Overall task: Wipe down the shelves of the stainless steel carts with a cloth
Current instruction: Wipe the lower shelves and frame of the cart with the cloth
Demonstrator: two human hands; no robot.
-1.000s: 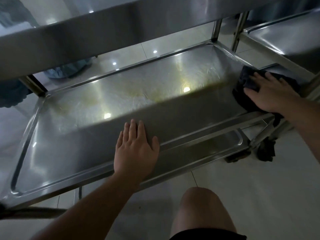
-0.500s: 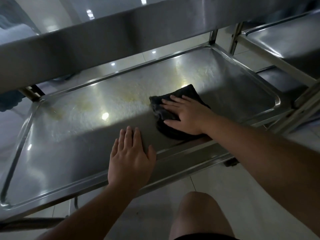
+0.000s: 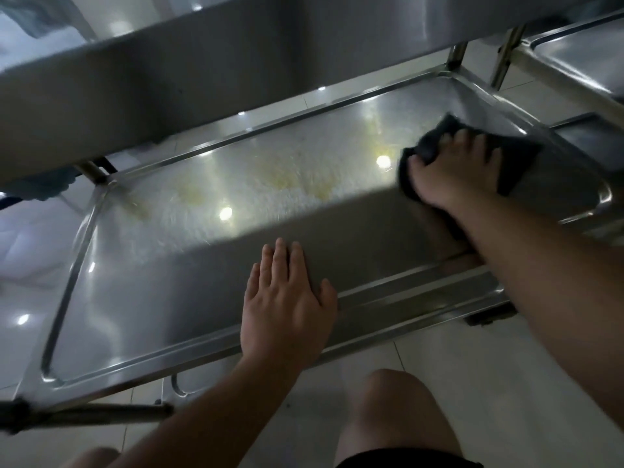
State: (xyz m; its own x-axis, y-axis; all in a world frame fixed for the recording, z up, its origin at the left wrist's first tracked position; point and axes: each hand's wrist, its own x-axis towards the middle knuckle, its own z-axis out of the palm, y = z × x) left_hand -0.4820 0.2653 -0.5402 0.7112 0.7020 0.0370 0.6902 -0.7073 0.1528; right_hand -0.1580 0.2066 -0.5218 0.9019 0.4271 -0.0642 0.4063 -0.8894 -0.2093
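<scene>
Since half a second earlier the right hand (image 3: pixel 452 170) had carried the dark cloth (image 3: pixel 513 160) from the middle of the shelf to its right end, and the left hand (image 3: pixel 287 305) had stayed at the same place on the near edge.

At the far left, the lower shelf (image 3: pixel 135 315) of the cart showed its rounded corner and a raised rim that ran all around. One dark bar (image 3: pixel 101 413) lay across the bottom left, below the near rim. Most of the left and middle part of the shelf was bare metal with room for wiping, and I counted four or so yellowish stains (image 3: pixel 287 177) in the lit band near the back, together with two bright reflected lights on the shelf.

One upper shelf (image 3: pixel 202 62) hung above, so the open space between the two levels was low.

In the middle, the left hand lay flat with the fingers together and straight, the palm down across the near rim; it held nothing.

To the right, the right hand pressed flat on the one cloth with spread fingers, close to the right rim and touching the shelf floor. The cloth bunched up at the far side of the fingers.

At the far right a second cart (image 3: pixel 580 59) stood just beside the first one, with two of its shelves partly seen.

One bare knee (image 3: pixel 395 410) was below, over the tiled floor (image 3: pixel 506 383)
</scene>
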